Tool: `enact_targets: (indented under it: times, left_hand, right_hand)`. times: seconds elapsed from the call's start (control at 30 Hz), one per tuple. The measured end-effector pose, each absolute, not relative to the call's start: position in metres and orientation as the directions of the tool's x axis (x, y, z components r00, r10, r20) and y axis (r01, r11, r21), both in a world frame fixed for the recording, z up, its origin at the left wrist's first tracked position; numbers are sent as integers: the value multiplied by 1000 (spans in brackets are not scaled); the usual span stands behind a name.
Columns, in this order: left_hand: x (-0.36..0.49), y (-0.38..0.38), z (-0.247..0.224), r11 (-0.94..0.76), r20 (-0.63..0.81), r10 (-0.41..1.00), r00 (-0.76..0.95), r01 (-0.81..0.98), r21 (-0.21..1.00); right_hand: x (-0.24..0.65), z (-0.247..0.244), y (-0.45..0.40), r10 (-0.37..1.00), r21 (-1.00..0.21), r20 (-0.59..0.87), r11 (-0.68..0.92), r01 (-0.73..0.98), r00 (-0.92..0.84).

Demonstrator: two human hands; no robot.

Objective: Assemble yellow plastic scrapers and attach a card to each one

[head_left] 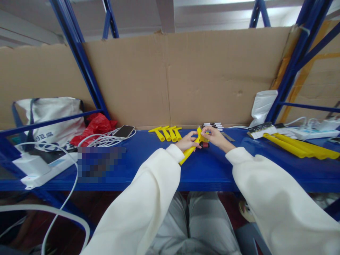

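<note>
My left hand (187, 141) is closed round a yellow T-shaped plastic handle (188, 154), which is tilted with its round grip end towards me. At the handle's upper end, my right hand (214, 137) has its fingers pinched on the T-shaped head. Any small part between those fingertips is too small to make out. Just below the hands lies a dark red and black object (204, 145), partly hidden. To the left, several similar yellow T-shaped handles (166, 134) lie in a row on the blue table (151, 166).
Black-and-white packets (213, 125) and a thin metal strip (228, 137) lie behind my right hand. Long yellow tubes (297, 146) sit at the right. A phone (124, 131), coiled white cable (103, 141), red bag (97, 126) and power strip (50, 171) occupy the left. Cardboard (170, 78) walls the back.
</note>
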State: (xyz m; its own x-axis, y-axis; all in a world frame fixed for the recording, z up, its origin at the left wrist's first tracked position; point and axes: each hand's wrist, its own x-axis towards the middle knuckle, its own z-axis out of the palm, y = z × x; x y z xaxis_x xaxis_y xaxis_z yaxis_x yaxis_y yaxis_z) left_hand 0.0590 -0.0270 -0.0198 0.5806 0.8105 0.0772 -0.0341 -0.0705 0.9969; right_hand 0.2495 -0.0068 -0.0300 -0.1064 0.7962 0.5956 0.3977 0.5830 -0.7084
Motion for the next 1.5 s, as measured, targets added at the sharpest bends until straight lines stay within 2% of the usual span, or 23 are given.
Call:
enact_targets:
  times: [0.07, 0.17, 0.4, 0.57, 0.7, 0.83, 0.9, 1.0, 1.1, 1.23, 1.3, 1.37, 1.5]
  left_hand:
    - [59, -27, -19, -66, 76, 810, 582, -39, 997]
    - [59, -27, -18, -62, 79, 813, 578, -50, 997]
    - [61, -29, -19, -31, 62, 834, 549, -66, 997]
    - [63, -29, -15, -33, 59, 950, 306, -91, 995]
    - [61, -25, -11, -1, 7, 998, 62, -97, 995]
    - [59, -22, -10, 40, -46, 998, -39, -135, 990]
    - [59, -21, -9, 50, -60, 996, -58, -153, 987]
    - [58, -21, -9, 46, -62, 994, -93, -163, 986]
    - [56, -21, -10, 25, -45, 993, -111, -172, 985]
    - [54, -20, -11, 23, -39, 996, -84, -188, 982]
    - [54, -19, -11, 21, -36, 997, -73, -191, 981]
    - [54, -18, -11, 31, -43, 997, -62, -188, 982]
    - [54, -18, -10, 81, -86, 996, -22, -165, 983]
  right_hand:
    - [249, -32, -6, 804, -724, 590, 567, 393, -74]
    - [250, -34, -4, 775, -685, 631, 580, 440, -38]
    - [257, -40, 6, 793, -563, 598, 517, 644, -114]
    - [259, -41, 6, 782, -418, 606, 465, 780, -142]
    - [261, -32, -3, 815, -381, 518, 492, 783, -260]
    - [265, -23, -14, 848, -417, 269, 531, 738, -458]
    - [268, -21, -17, 855, -419, 190, 515, 748, -482]
    - [271, -21, -17, 869, -438, 208, 492, 752, -448]
    - [271, -20, -18, 870, -548, 293, 493, 676, -397]
    - [269, -13, -23, 919, -813, 331, 392, 431, -212]
    - [269, -9, -27, 947, -893, 312, 319, 316, -76]
    - [269, -5, -29, 943, -923, 329, 309, 229, 50]
    - [272, -2, -27, 868, -908, 419, 398, 130, 266]
